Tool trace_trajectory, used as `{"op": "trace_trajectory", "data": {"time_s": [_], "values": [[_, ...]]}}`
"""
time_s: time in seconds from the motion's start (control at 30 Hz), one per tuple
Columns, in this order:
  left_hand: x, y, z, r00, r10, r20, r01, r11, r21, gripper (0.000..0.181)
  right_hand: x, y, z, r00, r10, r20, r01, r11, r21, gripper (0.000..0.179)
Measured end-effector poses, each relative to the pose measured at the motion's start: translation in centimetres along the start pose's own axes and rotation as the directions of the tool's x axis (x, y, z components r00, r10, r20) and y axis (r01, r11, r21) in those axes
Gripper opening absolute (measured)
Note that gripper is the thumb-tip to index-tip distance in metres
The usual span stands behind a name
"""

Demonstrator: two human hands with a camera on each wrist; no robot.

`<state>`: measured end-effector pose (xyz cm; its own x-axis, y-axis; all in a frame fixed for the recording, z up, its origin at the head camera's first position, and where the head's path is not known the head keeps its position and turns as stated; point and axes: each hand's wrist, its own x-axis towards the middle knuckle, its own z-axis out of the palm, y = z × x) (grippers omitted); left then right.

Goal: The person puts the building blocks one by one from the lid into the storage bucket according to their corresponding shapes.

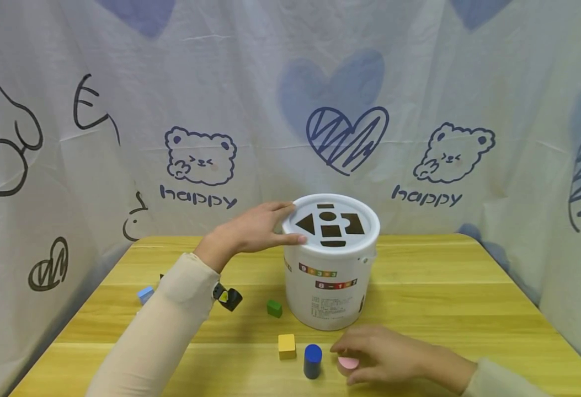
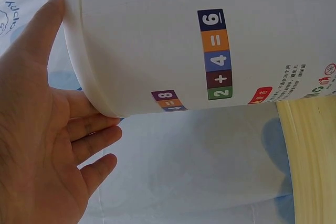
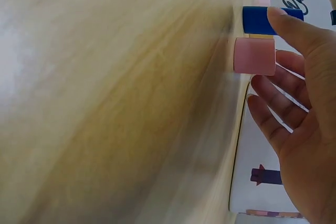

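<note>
A white bucket (image 1: 327, 286) with printed sums stands on the table, its lid (image 1: 350, 240) cut with shaped holes. My left hand (image 1: 257, 226) rests on the lid's left rim, thumb in front and fingers behind; in the left wrist view its fingers (image 2: 94, 129) lie fairly straight against the rim. In front of the bucket my right hand (image 1: 389, 355) is around a pink block (image 3: 254, 56), thumb and fingers spread on either side; no firm contact shows. Just left of it stands a blue cylinder (image 1: 312, 361). A yellow block (image 1: 287, 346) sits beside that.
A green block (image 1: 274, 308) lies left of the bucket's base. Farther left is a light blue block (image 1: 145, 294), partly behind my left forearm. A black strap piece (image 1: 230, 299) sticks out from the left wrist. A printed curtain (image 1: 270, 110) hangs behind the wooden table (image 1: 419, 292).
</note>
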<state>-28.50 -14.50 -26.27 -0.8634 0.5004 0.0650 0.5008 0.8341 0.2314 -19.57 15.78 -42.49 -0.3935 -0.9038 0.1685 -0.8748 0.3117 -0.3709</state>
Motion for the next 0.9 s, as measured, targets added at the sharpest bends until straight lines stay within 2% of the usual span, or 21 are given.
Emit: {"op": "trace_trajectory", "data": {"time_s": [0.3, 0.5, 0.67, 0.9], "values": [[0.0, 0.0, 0.1, 1.000, -0.008, -0.001, 0.008, 1.000, -0.012, 0.103, 0.3, 0.0, 0.4, 0.999, -0.053, -0.002, 0.053, 0.998, 0.030, 0.028], [0.0, 0.1, 0.1, 1.000, -0.019, 0.005, 0.019, 0.999, -0.026, 0.104, 0.2, -0.2, 0.2, 0.999, -0.018, 0.030, 0.016, 0.998, 0.060, 0.024], [0.0, 0.1, 0.1, 1.000, -0.023, 0.008, 0.023, 0.999, -0.027, 0.104, 0.1, -0.6, -0.7, 0.998, 0.039, 0.052, -0.044, 0.994, 0.095, 0.023], [0.0, 0.0, 0.1, 1.000, -0.026, 0.009, 0.026, 0.999, -0.023, 0.104, 0.3, -1.0, -2.9, 1.000, 0.005, 0.006, -0.006, 0.995, 0.098, 0.026]]}}
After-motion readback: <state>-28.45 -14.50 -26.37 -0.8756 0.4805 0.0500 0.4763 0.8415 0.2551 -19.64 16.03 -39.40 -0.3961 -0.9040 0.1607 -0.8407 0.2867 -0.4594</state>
